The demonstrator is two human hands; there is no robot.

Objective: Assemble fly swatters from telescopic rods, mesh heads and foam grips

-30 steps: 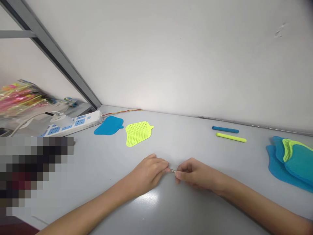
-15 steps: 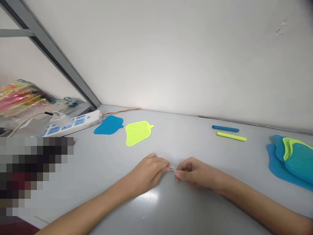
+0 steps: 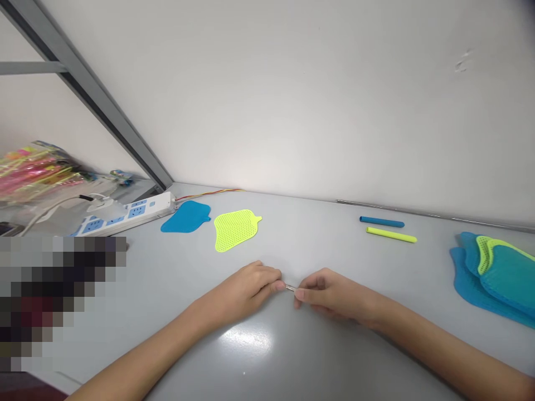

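Grip: left hand (image 3: 259,283) and right hand (image 3: 325,293) both pinched closed on thin metal rod (image 3: 290,288).
Slip: smooth metal might slide if either pinch loosens.

I see a pale wall (image 3: 292,100), marked by a small scuff (image 3: 463,62) at upper right, standing behind a grey table (image 3: 301,362). On the left of my view, a grey metal post (image 3: 104,108) slants down, joined by a crossbar (image 3: 31,68). Bright light (image 3: 247,340) glares off the table.
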